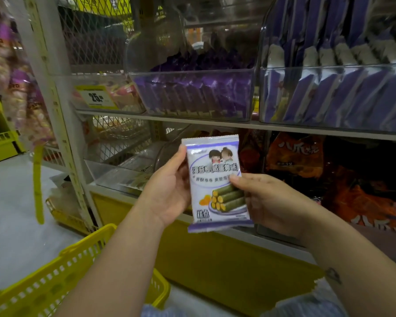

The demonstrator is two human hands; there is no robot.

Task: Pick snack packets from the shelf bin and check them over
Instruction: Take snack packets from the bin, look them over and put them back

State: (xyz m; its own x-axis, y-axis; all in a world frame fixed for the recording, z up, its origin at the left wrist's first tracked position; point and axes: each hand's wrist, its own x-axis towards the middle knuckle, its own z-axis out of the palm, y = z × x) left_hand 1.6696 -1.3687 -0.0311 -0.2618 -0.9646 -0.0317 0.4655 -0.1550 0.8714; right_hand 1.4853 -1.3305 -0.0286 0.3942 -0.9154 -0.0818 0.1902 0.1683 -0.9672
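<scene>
Head view looks at a big white metal shelf that fills most of the frame, with a yellow base at the bottom. On the upper shelf stand clear, hard plastic bins. The right bin is packed with flat blue-purple packets standing in rows, and its right side is cut off by the frame edge. The middle bin holds dark purple shiny packets in a heap; its curved lid is see-through and blurs what is behind.

Below, at the right, lie crinkly orange bags in deep shadow, so their print is hard to read. A yellow plastic basket full of little holes sits at the lower left, partly hidden by the left arm. Blurry hanging snack bags fill the upper left.

In the middle of the frame, in front of the lower shelf, is the snack packet. It is flat, smooth, white and purple, with zigzag ends, and it shows two cartoon children and green rolls. It is held upright and tips a little. The left grip holds its left edge, fingers hidden behind. The right grip holds its right side, with the thumb on the front.

A yellow price tag at the left reads 25.
</scene>
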